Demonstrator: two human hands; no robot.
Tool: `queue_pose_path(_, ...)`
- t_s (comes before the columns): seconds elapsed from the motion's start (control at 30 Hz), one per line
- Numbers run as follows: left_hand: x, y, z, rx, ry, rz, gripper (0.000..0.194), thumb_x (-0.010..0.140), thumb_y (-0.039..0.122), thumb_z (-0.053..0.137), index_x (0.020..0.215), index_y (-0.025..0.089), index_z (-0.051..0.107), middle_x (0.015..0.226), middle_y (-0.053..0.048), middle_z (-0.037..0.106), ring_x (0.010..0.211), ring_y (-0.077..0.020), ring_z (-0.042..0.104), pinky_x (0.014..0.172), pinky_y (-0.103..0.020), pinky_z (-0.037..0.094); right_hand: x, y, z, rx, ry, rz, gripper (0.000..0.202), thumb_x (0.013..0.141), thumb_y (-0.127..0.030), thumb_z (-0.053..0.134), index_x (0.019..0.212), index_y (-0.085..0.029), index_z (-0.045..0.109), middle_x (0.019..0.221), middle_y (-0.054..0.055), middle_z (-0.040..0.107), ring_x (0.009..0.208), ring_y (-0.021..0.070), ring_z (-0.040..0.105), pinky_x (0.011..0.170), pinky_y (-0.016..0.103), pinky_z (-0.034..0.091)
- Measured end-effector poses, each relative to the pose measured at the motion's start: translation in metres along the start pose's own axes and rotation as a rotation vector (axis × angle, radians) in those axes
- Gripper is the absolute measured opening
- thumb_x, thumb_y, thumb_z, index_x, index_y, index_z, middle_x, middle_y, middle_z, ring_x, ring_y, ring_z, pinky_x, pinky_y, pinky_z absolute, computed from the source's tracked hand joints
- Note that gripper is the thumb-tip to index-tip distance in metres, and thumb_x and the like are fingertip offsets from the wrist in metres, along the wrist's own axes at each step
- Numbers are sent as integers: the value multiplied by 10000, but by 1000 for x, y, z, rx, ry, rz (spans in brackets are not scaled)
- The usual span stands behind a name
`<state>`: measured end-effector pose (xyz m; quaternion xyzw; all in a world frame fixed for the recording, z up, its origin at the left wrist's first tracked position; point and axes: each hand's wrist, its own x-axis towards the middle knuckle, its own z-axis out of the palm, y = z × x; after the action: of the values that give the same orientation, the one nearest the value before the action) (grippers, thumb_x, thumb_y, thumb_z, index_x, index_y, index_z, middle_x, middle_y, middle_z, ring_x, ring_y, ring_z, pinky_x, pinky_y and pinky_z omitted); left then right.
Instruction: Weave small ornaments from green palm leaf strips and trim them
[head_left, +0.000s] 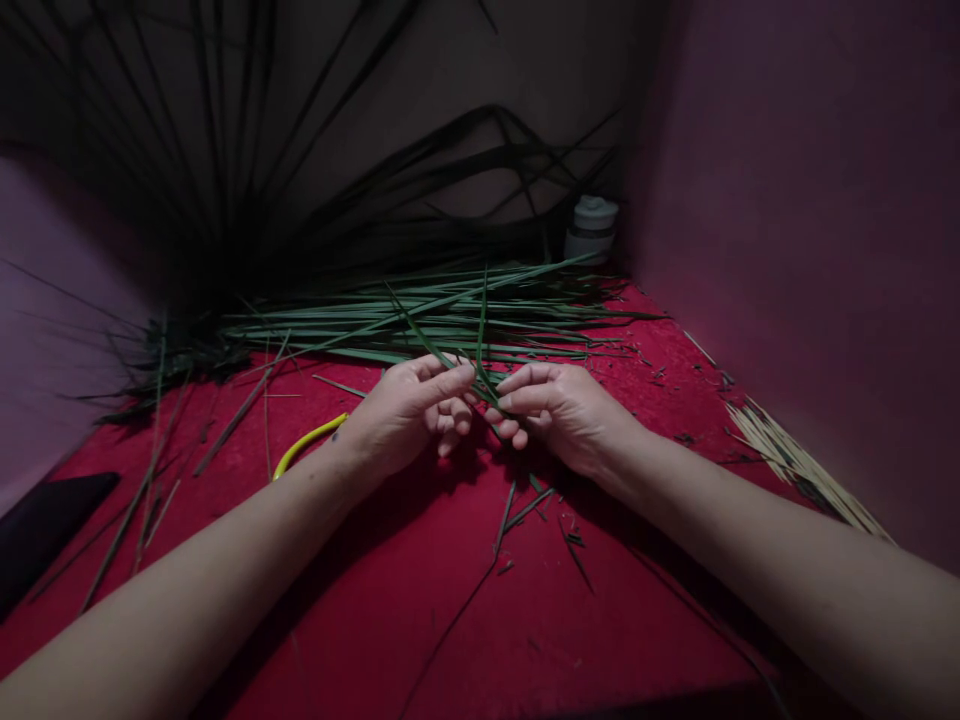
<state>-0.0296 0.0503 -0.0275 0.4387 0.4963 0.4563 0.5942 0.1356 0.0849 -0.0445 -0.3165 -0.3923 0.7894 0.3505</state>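
Both hands meet near the middle of the red cloth [420,590]. My left hand [424,400] pinches narrow green leaf strips [481,325] between thumb and fingers. From the right, my right hand [559,405] grips the same strips with its fingertips, close to the left fingers. Two pointed strip ends stand up above the hands, one leaning left and one nearly upright. How the strips cross between the fingers is too small to tell. Just behind the hands lies a wide pile of long green leaves [337,325].
A yellow curved handle [311,440] lies beside my left wrist. Pale thin sticks [806,465] are by the right wall, a white-lidded container [592,230] at the back. A black object [56,520] sits at left; leaf scraps [529,510] are scattered nearer me.
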Motion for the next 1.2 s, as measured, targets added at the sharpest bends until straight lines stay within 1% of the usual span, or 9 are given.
queue_pose_path(0.13,-1,0,4,-38,69,17,179,728,259,687,779,150,554,547,16,549,440,-105,516,317,-187,407,-3,1,4,-121,70,-36,135,651,-33,582,734,-130,537,564,42,626,411,113,560,369,187,432)
queue_pose_path(0.27,-4,0,7,-53,114,20,181,742,280,670,831,160,568,516,27,538,413,-108,504,301,-185,378,-5,2,5,-188,77,-60,132,658,-46,583,740,-142,544,558,29,622,414,118,566,369,190,428)
queue_pose_path(0.37,-5,0,9,-27,111,15,175,764,300,645,836,161,567,523,11,577,385,-107,494,308,-198,385,-6,2,6,-236,93,-49,112,669,-63,587,735,-145,548,525,22,606,398,118,555,352,181,401)
queue_pose_path(0.5,-4,-1,11,-65,110,37,112,775,232,617,737,143,560,495,3,582,404,-108,516,342,-192,388,-8,1,9,-205,84,-32,114,653,-73,604,719,-143,543,545,23,615,419,116,562,374,189,424)
queue_pose_path(0.67,0,-2,11,-90,68,-24,201,782,214,593,609,122,544,462,-21,590,423,-122,563,419,-213,407,-9,1,9,-155,59,2,130,634,-64,606,729,-130,547,576,22,632,424,103,568,376,174,425)
queue_pose_path(0.8,2,-4,10,-101,88,-49,196,788,177,567,602,127,527,469,-27,602,403,-125,562,445,-227,423,-9,2,9,-163,42,13,122,630,-60,601,727,-123,562,565,19,632,409,94,560,366,161,411)
queue_pose_path(0.93,3,-6,9,-144,86,-76,198,795,142,539,600,111,542,454,-33,592,414,-124,571,473,-226,449,-9,4,9,-201,34,-14,118,621,-53,594,722,-114,591,552,13,627,400,85,547,348,152,389)
queue_pose_path(1.07,3,-8,10,-166,105,-67,143,787,114,540,645,100,551,496,-43,623,387,-108,565,446,-204,450,-8,5,7,-249,14,-16,97,617,-70,587,700,-115,609,533,18,619,402,88,540,331,153,356)
queue_pose_path(1.2,3,-9,10,-198,128,-50,111,796,96,527,687,109,541,511,-31,633,372,-100,560,441,-202,464,-7,5,6,-288,-36,-54,102,617,-97,607,710,-110,646,565,30,631,437,90,542,376,174,399)
